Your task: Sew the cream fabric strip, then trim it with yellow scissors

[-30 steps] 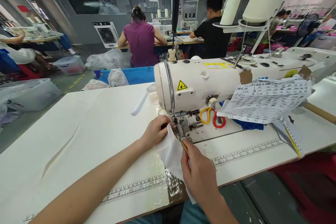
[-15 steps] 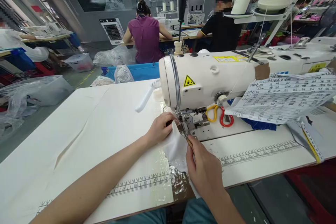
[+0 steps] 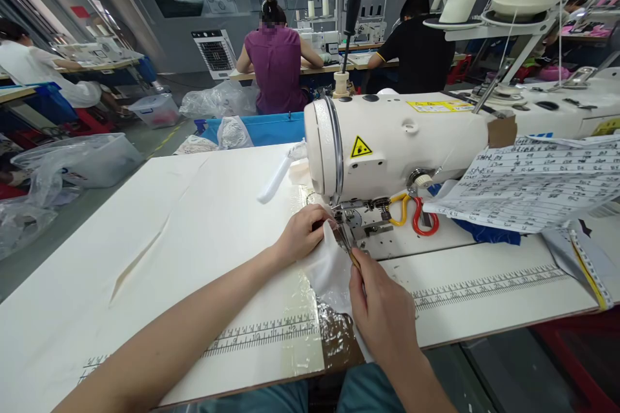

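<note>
Head view: left hand pinching white cloth at the needle end of sewing machine. Right hand gripping slim tool in front of machine, tip near cloth. Scissors under machine's arm.

Sewing mach.: smooth, semi-gloss white housing. In front of mach.: thin tool, metal w/ dull shine; cloth, soft, thin, matt white; brown tape, wrinkled, v. glossy. Left of mach.: tabletop, smooth, mostly matt. Under mach.: scissor handles, smooth plastic. Front right of mach.: sheet, creased matt paper. Behind mach., left: bag, crinkly see-thru plastic.
</note>
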{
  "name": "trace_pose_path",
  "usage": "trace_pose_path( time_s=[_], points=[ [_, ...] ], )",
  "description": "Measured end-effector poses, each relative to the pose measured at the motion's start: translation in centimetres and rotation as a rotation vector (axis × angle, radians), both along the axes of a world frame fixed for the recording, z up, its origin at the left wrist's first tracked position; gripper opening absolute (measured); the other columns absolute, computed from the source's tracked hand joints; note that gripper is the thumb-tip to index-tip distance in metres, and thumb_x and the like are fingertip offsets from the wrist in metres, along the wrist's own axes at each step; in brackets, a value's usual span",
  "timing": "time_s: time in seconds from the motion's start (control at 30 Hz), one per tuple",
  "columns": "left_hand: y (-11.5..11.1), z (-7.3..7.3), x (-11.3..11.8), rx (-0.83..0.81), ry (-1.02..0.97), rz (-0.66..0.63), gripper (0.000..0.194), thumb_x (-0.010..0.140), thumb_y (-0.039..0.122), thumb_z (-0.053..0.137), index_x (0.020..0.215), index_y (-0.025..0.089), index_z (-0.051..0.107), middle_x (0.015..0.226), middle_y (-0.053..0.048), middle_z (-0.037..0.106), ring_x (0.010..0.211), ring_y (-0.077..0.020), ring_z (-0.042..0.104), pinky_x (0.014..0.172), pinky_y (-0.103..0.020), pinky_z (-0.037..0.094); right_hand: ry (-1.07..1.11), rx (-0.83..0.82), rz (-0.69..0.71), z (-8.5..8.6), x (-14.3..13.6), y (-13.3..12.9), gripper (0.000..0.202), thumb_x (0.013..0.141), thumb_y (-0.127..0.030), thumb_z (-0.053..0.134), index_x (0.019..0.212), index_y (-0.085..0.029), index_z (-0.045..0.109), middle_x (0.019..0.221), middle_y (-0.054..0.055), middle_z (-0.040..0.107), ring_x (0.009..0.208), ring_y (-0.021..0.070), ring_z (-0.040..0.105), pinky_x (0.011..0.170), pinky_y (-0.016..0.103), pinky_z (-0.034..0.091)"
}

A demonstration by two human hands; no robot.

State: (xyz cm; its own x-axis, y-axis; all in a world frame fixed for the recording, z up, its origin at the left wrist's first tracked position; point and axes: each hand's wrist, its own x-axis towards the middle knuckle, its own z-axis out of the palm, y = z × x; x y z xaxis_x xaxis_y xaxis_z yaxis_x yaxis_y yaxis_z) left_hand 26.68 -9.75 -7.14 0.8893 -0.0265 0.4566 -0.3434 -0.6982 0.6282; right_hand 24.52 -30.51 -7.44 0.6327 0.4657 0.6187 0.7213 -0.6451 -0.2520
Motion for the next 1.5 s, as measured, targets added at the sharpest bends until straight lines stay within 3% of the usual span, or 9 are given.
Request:
trace_pose_path(
  time_s=[0.87, 1.17, 1.5],
  points=[
    [0.24, 0.07, -0.09, 0.035, 0.088, 0.001, 0.016, 0.091, 0.024, 0.050, 0.083, 0.018, 0.063, 0.090, -0.006, 0.068, 0.086, -0.0182, 0.062, 0.078, -0.031, 0.051, 0.060, -0.014, 0.005, -0.32, 0.05, -0.05, 0.036, 0.100, -0.017, 0.033, 0.117, -0.011, 0.064, 0.099, 0.008, 0.077, 0.072, 0.0166, 0.073, 0.053, 0.023, 0.050],
    [-0.42, 0.31, -0.40, 0.248, -0.045, 0.038, 0.008, 0.085, 0.017, 0.051, 0.087, 0.019, 0.058, 0.089, -0.006, 0.064, 0.085, -0.0206, 0.058, 0.074, -0.034, 0.049, 0.054, -0.055, 0.001, -0.25, -0.09, -0.04, 0.035, 0.098, -0.014, 0.035, 0.119, -0.009, 0.063, 0.097, 0.009, 0.076, 0.071, 0.0176, 0.073, 0.051, 0.025, 0.051],
    [-0.12, 0.44, -0.40, 0.151, -0.034, 0.015, 0.013, 0.090, 0.016, 0.051, 0.082, 0.019, 0.060, 0.088, -0.004, 0.065, 0.083, -0.0169, 0.060, 0.075, -0.030, 0.049, 0.120, -0.039, -0.006, -0.21, -0.06, -0.11, 0.034, 0.097, -0.014, 0.037, 0.119, -0.011, 0.063, 0.098, 0.007, 0.077, 0.072, 0.0176, 0.073, 0.053, 0.025, 0.052]
  ],
)
